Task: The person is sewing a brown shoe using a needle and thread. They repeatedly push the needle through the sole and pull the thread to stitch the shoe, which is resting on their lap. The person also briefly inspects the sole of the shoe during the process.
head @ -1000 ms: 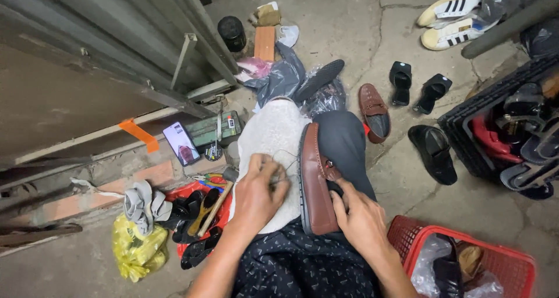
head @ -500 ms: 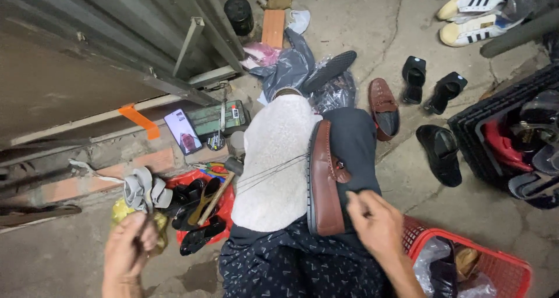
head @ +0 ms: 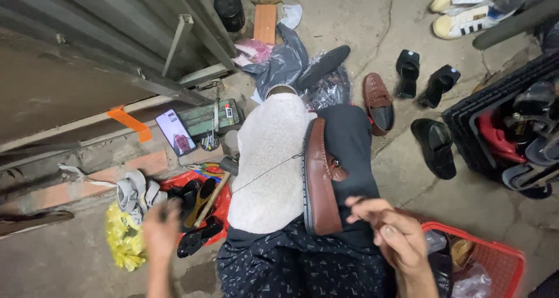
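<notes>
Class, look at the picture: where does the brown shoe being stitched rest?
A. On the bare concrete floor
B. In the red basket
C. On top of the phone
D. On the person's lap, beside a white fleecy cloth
D: the brown shoe lies on its side on the lap, against the white fleecy cloth, with a thread running from it toward the left hand.

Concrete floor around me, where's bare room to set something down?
Bare concrete floor lies between the white striped sneakers and the grey plastic bag. Another patch lies below the yellow plastic bag. Crowded: the red tool tray and the black crate.
</notes>
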